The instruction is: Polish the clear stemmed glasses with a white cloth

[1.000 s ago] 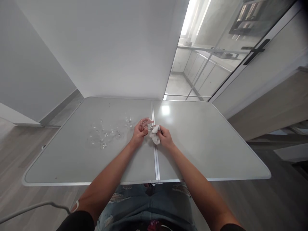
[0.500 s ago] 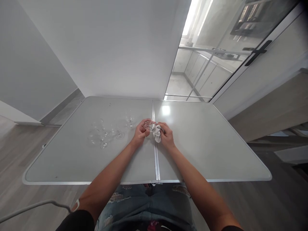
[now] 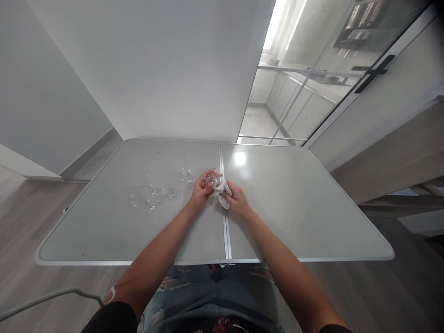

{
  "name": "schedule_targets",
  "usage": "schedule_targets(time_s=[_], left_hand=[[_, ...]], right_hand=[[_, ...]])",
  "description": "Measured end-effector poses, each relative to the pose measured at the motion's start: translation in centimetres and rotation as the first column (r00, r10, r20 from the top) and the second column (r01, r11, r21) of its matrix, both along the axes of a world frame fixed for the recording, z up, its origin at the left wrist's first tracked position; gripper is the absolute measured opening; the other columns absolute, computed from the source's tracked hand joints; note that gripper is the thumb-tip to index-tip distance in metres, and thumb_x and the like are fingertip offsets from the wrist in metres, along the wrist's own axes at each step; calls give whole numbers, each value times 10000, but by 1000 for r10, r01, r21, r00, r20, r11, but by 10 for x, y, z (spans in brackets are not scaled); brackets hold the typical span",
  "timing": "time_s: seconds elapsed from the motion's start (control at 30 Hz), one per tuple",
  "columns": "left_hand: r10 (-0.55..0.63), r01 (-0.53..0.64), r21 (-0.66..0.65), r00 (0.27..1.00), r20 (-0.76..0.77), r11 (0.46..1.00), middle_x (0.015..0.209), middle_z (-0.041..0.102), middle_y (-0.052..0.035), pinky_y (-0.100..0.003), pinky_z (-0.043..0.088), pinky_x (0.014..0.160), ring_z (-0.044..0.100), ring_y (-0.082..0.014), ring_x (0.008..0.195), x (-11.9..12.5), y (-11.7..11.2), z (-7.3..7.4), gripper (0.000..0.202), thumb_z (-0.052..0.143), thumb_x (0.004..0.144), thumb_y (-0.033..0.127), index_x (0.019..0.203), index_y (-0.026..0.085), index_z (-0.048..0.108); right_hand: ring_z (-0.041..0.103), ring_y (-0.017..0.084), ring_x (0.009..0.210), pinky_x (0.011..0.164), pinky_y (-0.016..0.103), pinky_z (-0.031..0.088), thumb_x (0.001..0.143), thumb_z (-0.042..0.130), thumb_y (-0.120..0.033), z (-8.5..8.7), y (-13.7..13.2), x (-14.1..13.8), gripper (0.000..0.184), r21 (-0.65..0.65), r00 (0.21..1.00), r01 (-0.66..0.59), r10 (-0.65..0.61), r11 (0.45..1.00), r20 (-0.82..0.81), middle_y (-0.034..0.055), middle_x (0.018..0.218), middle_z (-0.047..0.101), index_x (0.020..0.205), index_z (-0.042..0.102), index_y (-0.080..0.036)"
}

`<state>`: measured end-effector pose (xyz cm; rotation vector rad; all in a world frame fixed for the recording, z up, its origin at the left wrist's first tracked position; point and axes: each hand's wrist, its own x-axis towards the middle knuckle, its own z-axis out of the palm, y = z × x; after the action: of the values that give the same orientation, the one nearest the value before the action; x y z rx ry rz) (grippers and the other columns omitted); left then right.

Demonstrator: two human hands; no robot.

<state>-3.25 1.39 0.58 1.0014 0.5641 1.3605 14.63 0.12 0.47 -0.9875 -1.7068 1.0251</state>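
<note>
Just left of the table's centre seam, my left hand [image 3: 201,190] is wrapped round the bowl of a clear stemmed glass [image 3: 212,176]. The glass lies tilted, its stem side toward my right hand. My right hand [image 3: 237,200] pinches a crumpled white cloth [image 3: 225,194], which covers part of the glass, so the stem and foot are hidden. Both hands are close together above the table.
Several clear stemmed glasses [image 3: 151,203] stand in a group on the left half of the grey folding table [image 3: 298,208]. One glass [image 3: 188,175] is nearest my left hand. A white wall [image 3: 166,74] and a glass door [image 3: 291,92] border the far edge.
My left hand has turned the glass so more of its bowl shows. The cloth and my right hand have shifted slightly down, and the cloth is bunched differently.
</note>
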Motion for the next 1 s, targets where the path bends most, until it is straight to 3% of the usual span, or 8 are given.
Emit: schedule_targets(time_s=[0.1,0.2,0.33,0.47,0.6,0.7,0.77,1.0], left_hand=[[-42,42,-16,999,23,999,1197,713,-143,-260,415,543,563,-101,619,0,1,-3,765,881,683,530,1315,193,614],[-63,63,-6,998,27,998,1169,716,-139,-258,394,524,536,-88,589,2,0,-2,770,892,661,533,1292,178,629],[-17,17,15,1000,18,1000,1263,685,-149,-257,444,597,641,-166,796,2,-1,3,723,871,696,536,1281,194,620],[1,-1,21,1000,0,1000,1296,677,-144,-272,480,675,656,-192,887,1,-2,5,669,862,732,484,1284,217,595],[-10,10,16,1000,-11,1000,1252,688,-154,-285,482,670,661,-218,904,2,-2,4,728,856,705,563,1283,192,614],[-45,46,26,999,-31,999,1195,700,-151,-262,425,582,621,-169,765,3,-3,4,720,850,688,602,1226,167,650],[-51,52,35,998,-41,998,1194,700,-146,-242,359,525,556,-120,671,4,-3,3,691,854,694,585,1208,170,652],[-88,90,61,995,-40,994,1215,682,-137,-232,410,560,566,-129,741,9,1,1,834,899,636,580,1320,207,603]], right_hand=[[584,187,709,711,333,487,892,654,-479,6,-1,4,291,-325,924,-264,141,908,-356,32,776,626,909,635,-189],[596,188,711,709,333,492,866,685,-523,12,-3,8,347,-382,872,-372,177,846,-457,38,776,636,916,642,-182],[575,190,735,709,321,471,836,720,-482,11,-4,4,314,-109,995,-40,30,993,-91,34,810,658,948,673,-192],[589,239,897,853,371,462,832,705,-382,7,-4,0,242,209,979,142,-169,967,117,79,943,699,997,702,-205],[566,188,731,707,319,449,815,744,-414,9,-3,3,263,-136,997,-19,8,991,-79,28,800,648,939,689,-189],[542,158,636,634,307,437,819,749,-454,14,-3,6,306,-399,891,-320,130,859,-435,17,730,610,904,671,-171],[511,142,587,603,305,424,827,748,-444,16,-4,7,293,-413,819,-394,111,821,-562,11,677,578,860,667,-165],[464,121,520,511,283,357,813,773,-370,19,-5,6,229,-358,793,-283,7,890,-609,0,615,538,819,679,-162]])
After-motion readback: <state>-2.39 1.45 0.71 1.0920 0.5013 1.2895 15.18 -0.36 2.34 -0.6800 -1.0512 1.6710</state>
